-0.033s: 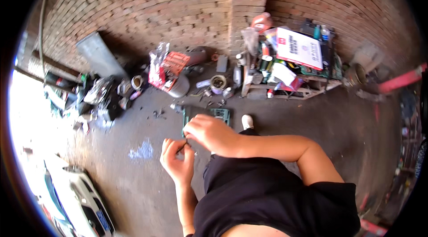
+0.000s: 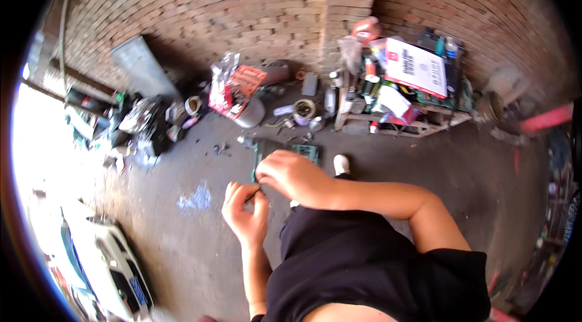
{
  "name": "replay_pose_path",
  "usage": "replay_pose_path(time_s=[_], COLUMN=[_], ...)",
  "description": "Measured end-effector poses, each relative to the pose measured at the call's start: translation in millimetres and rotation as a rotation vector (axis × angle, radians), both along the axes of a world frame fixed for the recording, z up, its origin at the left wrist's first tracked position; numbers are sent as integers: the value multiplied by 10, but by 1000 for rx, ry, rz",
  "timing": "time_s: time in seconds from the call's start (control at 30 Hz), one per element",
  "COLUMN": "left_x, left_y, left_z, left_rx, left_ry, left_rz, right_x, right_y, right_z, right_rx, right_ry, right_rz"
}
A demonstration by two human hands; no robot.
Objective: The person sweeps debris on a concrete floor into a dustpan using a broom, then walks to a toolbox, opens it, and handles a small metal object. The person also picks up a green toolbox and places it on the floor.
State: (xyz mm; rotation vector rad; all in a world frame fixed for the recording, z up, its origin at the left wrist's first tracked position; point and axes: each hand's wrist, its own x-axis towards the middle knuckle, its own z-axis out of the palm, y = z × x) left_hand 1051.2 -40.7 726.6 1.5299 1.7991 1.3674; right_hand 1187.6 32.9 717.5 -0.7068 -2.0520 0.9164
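My left hand (image 2: 245, 216) is closed, thumb and fingers pinched on a small dark thing (image 2: 256, 193) too small to identify. My right hand (image 2: 294, 179) is above and right of it, fingers curled down to that same spot; what they grip is hidden. Beyond the hands, on the floor, lies a green plastic case (image 2: 306, 154), partly hidden by my right hand. My white shoe (image 2: 341, 164) shows to its right.
A cluttered rack (image 2: 424, 116) and a metal bucket (image 2: 247, 117) with packaging stand along the brick wall (image 2: 254, 13). Bagged junk (image 2: 145, 122) and a leaning grey panel (image 2: 138, 64) are at left. A white car (image 2: 112, 264) is at lower left; a red bar (image 2: 542, 117) is at right.
Both hands sit slightly higher and further right in the picture, still together at the small dark thing. The surroundings have shifted a little to the right as the view moved.
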Motion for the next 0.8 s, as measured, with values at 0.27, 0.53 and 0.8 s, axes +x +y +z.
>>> replay_pose_path(time_s=[0.27, 0.53, 0.8], left_x=[-173, -26, -77], left_y=[-116, -98, -91], left_z=[-113, 0, -59], left_rx=[-109, -104, -95], left_ry=[-433, -679, -758], left_rz=[-111, 77, -18], right_x=[-41, -89, -73], right_y=[-23, -16, -16], right_z=[316, 239, 240], right_rx=[-204, -178, -86], right_ry=[-5, -15, 9], right_rz=[89, 62, 45])
